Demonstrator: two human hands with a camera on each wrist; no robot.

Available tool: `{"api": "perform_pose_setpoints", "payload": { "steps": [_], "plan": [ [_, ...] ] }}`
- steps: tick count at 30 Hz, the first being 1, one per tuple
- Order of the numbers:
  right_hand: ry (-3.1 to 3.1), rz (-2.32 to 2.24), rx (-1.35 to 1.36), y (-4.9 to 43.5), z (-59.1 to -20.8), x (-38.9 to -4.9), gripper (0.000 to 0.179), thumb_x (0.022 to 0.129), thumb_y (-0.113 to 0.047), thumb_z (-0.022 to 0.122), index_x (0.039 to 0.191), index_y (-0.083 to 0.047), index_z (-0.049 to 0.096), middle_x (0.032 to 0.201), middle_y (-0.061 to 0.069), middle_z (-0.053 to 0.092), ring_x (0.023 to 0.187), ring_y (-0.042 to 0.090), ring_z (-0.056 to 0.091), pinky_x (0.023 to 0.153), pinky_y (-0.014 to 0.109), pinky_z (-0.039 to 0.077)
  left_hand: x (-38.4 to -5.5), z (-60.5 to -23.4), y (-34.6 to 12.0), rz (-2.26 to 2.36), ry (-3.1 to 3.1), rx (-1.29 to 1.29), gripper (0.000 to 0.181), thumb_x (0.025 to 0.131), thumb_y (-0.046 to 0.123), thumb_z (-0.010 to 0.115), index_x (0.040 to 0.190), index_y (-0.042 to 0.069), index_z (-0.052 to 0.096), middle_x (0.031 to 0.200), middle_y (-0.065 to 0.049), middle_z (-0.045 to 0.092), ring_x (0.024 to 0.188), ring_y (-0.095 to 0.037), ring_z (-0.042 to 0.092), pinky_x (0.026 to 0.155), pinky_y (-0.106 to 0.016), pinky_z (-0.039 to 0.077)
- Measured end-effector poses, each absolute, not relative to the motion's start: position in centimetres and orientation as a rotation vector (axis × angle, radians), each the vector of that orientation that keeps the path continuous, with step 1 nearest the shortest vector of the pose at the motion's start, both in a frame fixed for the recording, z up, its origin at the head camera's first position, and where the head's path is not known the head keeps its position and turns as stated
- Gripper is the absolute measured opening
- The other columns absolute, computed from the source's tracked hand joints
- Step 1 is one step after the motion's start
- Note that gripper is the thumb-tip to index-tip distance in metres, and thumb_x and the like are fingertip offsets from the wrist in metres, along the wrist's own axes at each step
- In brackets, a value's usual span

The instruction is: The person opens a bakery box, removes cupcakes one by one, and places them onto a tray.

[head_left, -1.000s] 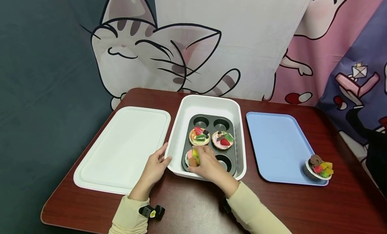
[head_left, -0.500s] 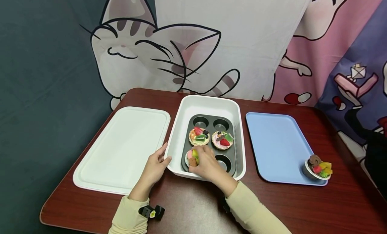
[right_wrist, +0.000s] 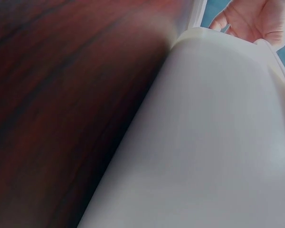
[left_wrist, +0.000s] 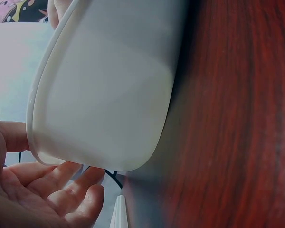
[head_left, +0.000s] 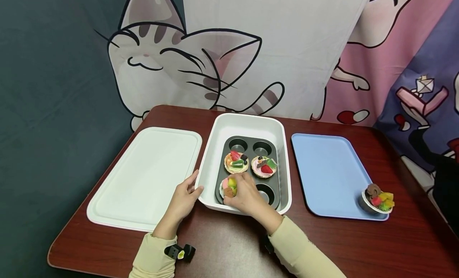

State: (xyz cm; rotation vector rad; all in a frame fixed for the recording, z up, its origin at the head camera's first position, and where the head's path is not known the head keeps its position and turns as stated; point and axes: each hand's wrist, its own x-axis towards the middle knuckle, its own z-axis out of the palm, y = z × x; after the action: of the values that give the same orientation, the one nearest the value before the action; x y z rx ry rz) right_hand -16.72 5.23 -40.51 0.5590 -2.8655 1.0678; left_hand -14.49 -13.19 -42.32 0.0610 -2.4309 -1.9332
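Observation:
A dark muffin tin [head_left: 247, 150] lies in a deep white plastic bin [head_left: 251, 122]. My right hand [head_left: 247, 192] reaches into the bin and grips a toy fruit tart [head_left: 228, 187] topped with pink, yellow and brown pieces at the tin's near left cup. Its lower part is hidden. Two more fruit tarts, one with a strawberry [head_left: 236, 162] and one with pink cream [head_left: 263, 166], sit in the middle cups. My left hand [head_left: 185, 195] holds the bin's near left corner, thumb at the rim and fingers along the outer wall [left_wrist: 104, 95].
A white lid-like tray [head_left: 143, 174] lies left of the bin. On the right is a blue tray [head_left: 330, 170], with a metal cup of toy fruit and chocolate [head_left: 378, 200] at its near right corner. Everything stands on a dark red wooden table [head_left: 211, 246].
Almost nothing moves. My right hand shifts very slightly at the fruit tart, and a little more of its yellow topping shows. The left hand stays at the bin's corner.

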Motion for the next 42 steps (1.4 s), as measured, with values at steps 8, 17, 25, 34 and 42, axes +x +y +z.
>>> {"api": "perform_pose_setpoints", "payload": {
  "steps": [8, 17, 25, 34, 42],
  "plan": [
    [-2.846, 1.057, 0.578, 5.3, -40.4, -16.6, 0.049, 0.056, -0.016, 0.072, 0.101, -0.004, 0.057, 0.103, 0.015, 0.045, 0.092, 0.031, 0.042, 0.074, 0.037, 0.040, -14.5, -42.2, -13.2, -1.928, -2.432, 0.058, 0.052, 0.083, -0.002, 0.052, 0.132, -0.003, 0.033, 0.125, -0.027, 0.040, 0.106, -0.029, 0.047, 0.081, -0.033, 0.044],
    [-2.834, 1.041, 0.573, 5.3, -40.3, -16.5, 0.047, 0.056, -0.015, 0.070, 0.100, -0.003, 0.058, 0.101, 0.015, 0.045, 0.090, 0.030, 0.042, 0.071, 0.036, 0.040, -14.4, -42.2, -13.2, -1.929, -2.431, 0.049, 0.052, 0.083, -0.002, 0.052, 0.132, -0.003, 0.032, 0.125, -0.027, 0.040, 0.107, -0.029, 0.046, 0.081, -0.033, 0.044],
    [-2.729, 1.015, 0.601, 5.3, -38.7, -16.3, 0.055, 0.055, -0.016, 0.072, 0.106, -0.005, 0.056, 0.100, 0.012, 0.045, 0.092, 0.027, 0.041, 0.073, 0.037, 0.042, -14.5, -42.1, -13.1, -1.922, -2.426, 0.051, 0.052, 0.083, -0.003, 0.052, 0.131, -0.004, 0.033, 0.124, -0.027, 0.041, 0.106, -0.030, 0.048, 0.080, -0.033, 0.044],
    [-2.672, 1.091, 0.617, 6.1, -36.2, -15.7, 0.055, 0.057, -0.016, 0.072, 0.109, -0.007, 0.056, 0.102, 0.009, 0.045, 0.095, 0.023, 0.040, 0.076, 0.037, 0.040, -14.5, -41.9, -13.3, -1.932, -2.412, 0.012, 0.051, 0.084, -0.002, 0.052, 0.131, -0.005, 0.033, 0.124, -0.028, 0.039, 0.105, -0.030, 0.047, 0.081, -0.032, 0.044],
    [-2.656, 1.087, 0.566, 6.9, -36.8, -15.4, 0.056, 0.057, -0.018, 0.073, 0.110, -0.007, 0.057, 0.100, 0.008, 0.046, 0.094, 0.023, 0.042, 0.074, 0.036, 0.041, -14.5, -42.1, -13.2, -1.933, -2.410, 0.013, 0.051, 0.083, -0.003, 0.052, 0.131, -0.005, 0.033, 0.123, -0.029, 0.040, 0.104, -0.030, 0.048, 0.080, -0.032, 0.045]
  ]
}}
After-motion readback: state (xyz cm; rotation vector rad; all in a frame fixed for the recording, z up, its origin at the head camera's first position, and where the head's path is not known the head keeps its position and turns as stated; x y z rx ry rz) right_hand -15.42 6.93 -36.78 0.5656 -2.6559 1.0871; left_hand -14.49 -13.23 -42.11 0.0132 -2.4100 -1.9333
